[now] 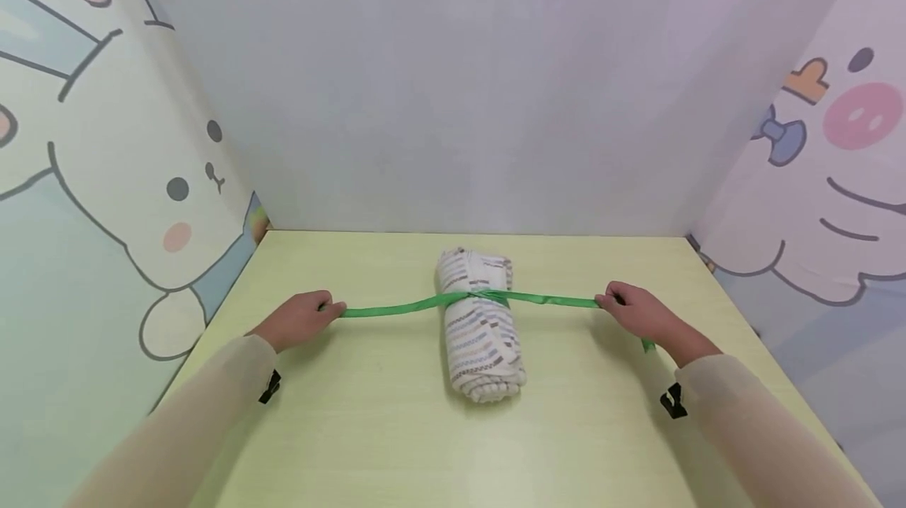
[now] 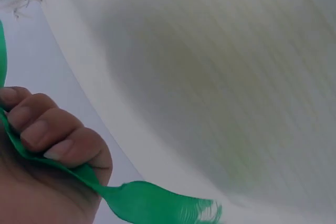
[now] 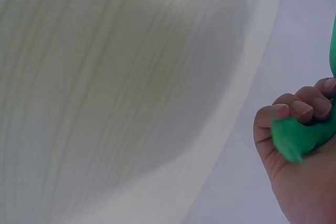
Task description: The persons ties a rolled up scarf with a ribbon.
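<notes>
A rolled, striped white towel (image 1: 484, 343) lies lengthwise on the table, with a green ribbon (image 1: 545, 300) round its middle and crossed on top. To the left, my left hand (image 1: 300, 318) grips one end of the ribbon, its fingers curled over it. On the other side my right hand (image 1: 640, 311) holds the opposite end. Both stretches of ribbon run nearly straight between towel and hands. The left wrist view shows a frayed ribbon tail (image 2: 152, 200) sticking out of the left fist. In the right wrist view a short, blurred ribbon tail (image 3: 289, 137) emerges from the right fist.
The pale yellow table (image 1: 368, 437) extends under both arms. A plain light wall (image 1: 467, 99) rises behind its far edge. Cartoon-printed panels stand on either side, a rabbit (image 1: 134, 170) at left and a pig (image 1: 800, 193) at right.
</notes>
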Demonstrator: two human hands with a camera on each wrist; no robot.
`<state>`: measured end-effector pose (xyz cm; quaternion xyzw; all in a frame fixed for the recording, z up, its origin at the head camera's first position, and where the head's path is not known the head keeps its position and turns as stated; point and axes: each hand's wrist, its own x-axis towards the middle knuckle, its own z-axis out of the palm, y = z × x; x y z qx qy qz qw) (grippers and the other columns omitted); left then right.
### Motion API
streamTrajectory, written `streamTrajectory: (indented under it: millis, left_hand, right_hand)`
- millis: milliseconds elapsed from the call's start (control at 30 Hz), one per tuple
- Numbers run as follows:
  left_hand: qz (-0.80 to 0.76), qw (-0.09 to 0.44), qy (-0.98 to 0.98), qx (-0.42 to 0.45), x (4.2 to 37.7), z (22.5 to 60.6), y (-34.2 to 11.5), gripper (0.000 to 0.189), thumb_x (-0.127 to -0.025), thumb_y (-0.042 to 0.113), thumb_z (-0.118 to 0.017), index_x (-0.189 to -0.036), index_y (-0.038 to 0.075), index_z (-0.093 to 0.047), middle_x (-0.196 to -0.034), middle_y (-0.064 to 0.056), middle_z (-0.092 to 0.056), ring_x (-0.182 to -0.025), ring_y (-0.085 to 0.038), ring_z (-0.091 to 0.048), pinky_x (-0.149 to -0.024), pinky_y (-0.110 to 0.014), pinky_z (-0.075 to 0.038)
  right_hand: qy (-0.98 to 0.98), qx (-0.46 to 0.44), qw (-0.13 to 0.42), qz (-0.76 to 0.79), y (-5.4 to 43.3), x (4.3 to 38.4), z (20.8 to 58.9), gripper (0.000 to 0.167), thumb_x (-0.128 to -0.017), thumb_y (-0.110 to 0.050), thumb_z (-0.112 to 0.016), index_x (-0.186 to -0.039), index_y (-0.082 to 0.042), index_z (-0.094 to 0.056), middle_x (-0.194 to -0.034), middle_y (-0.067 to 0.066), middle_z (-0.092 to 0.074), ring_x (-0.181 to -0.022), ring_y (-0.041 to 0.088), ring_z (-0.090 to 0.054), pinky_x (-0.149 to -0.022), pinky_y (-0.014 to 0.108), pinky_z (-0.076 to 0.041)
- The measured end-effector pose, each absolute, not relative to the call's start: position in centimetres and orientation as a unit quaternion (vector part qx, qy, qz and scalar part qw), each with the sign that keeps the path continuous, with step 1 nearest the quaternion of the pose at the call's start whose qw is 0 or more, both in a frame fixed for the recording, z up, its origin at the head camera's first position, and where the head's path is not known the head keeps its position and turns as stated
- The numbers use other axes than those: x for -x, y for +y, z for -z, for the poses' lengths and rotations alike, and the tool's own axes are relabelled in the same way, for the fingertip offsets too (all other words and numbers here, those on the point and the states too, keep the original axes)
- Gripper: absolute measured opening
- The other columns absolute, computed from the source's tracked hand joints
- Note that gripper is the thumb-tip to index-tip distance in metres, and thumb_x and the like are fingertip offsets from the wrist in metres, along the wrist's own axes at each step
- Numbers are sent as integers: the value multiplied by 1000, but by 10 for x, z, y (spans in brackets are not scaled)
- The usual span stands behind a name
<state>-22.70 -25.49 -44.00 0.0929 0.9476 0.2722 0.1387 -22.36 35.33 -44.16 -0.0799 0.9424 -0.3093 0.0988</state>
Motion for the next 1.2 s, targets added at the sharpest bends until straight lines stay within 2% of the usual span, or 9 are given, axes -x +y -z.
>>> streamTrajectory:
  millis: [167, 300, 467, 667, 800, 1000, 1200]
  left_hand:
    - [-257, 137, 953, -89, 229, 443, -253, 48, -105, 56, -51, -84, 13, -48, -72, -1, -41, -66, -17, -40, -63, -34, -34]
    - [-247, 133, 956, -90, 231, 444, -253, 48, -106, 56, -49, -85, 12, -49, -72, -1, -42, -66, -18, -42, -63, -34, -35]
    - [-243, 128, 958, -87, 233, 445, -256, 49, -106, 57, -48, -85, 12, -51, -72, -2, -43, -67, -18, -43, -64, -34, -35]
    - [-244, 128, 957, -86, 232, 446, -258, 47, -106, 54, -49, -84, 12, -50, -72, -2, -43, -67, -18, -42, -64, -34, -35]
    - [-247, 132, 956, -83, 231, 446, -258, 46, -106, 53, -50, -84, 12, -50, -72, -1, -42, -67, -18, -42, -63, -34, -35]
    - [-222, 141, 961, -80, 232, 452, -259, 51, -105, 58, -48, -83, 12, -49, -73, -2, -41, -69, -19, -43, -65, -35, -34]
    - [-182, 145, 969, -87, 236, 463, -256, 53, -104, 62, -47, -85, 12, -51, -74, -2, -43, -71, -19, -45, -66, -36, -34]
  right_hand:
    - [940, 82, 106, 312, 358, 223, 442, 39, -108, -43, -52, -89, -10, -48, -71, 3, -39, -66, 21, -40, -61, 36, -37]
    - [906, 76, 95, 406, 366, 222, 442, 43, -108, -40, -54, -85, -5, -45, -69, 5, -43, -64, 22, -43, -61, 37, -40]
    - [857, 76, 104, 499, 376, 220, 437, 46, -108, -36, -56, -83, -2, -39, -64, 3, -37, -58, 18, -35, -56, 37, -37]
    - [845, 78, 116, 517, 384, 218, 430, 48, -108, -38, -55, -81, -5, -34, -64, 1, -33, -57, 17, -30, -50, 38, -33]
    - [875, 71, 113, 465, 387, 218, 431, 50, -107, -42, -55, -79, -6, -35, -61, -1, -30, -56, 16, -26, -52, 36, -31]
    - [954, 67, 98, 275, 387, 218, 444, 55, -102, -59, -55, -79, -11, -40, -67, -1, -34, -63, 17, -34, -60, 35, -33]
    - [962, 65, 127, 232, 377, 222, 461, 56, -99, -63, -57, -79, -12, -43, -69, 1, -37, -65, 19, -39, -61, 34, -34]
